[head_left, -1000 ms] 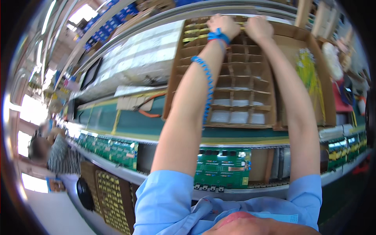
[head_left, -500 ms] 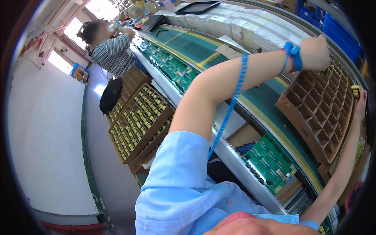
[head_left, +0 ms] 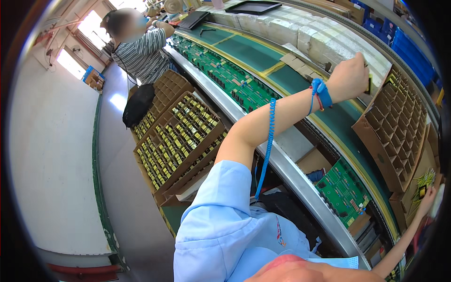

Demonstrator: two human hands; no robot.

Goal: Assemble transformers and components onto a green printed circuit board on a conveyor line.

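My left hand (head_left: pixel 350 79), with a blue coiled-cord wrist strap (head_left: pixel 321 94), is closed over the far side of the green conveyor. A small black-and-yellow transformer (head_left: pixel 368 85) shows at its fingers. Right beside it a tilted cardboard divider box (head_left: pixel 393 134) has mostly bare cells, with a few yellow parts near its far corner. At the right rim my right hand (head_left: pixel 426 201) is closed on a small yellow-and-black transformer (head_left: pixel 422 191), partly hidden by the fingers. Yellow-green sleeve pieces (head_left: pixel 426 178) lie in a carton next to that hand.
A green circuit board (head_left: pixel 344 190) sits on the near rail, with more boards (head_left: pixel 225 77) farther along. Divider boxes of yellow transformers (head_left: pixel 181 138) are stacked at left. A co-worker in a striped shirt (head_left: pixel 141 56) stands at far left. White foam blocks (head_left: pixel 300 35) line the back.
My left hand has moved left, away from the divider box, with a transformer at its fingers. My right hand has come down beside the yellow-green sleeves. The view has shifted slightly.
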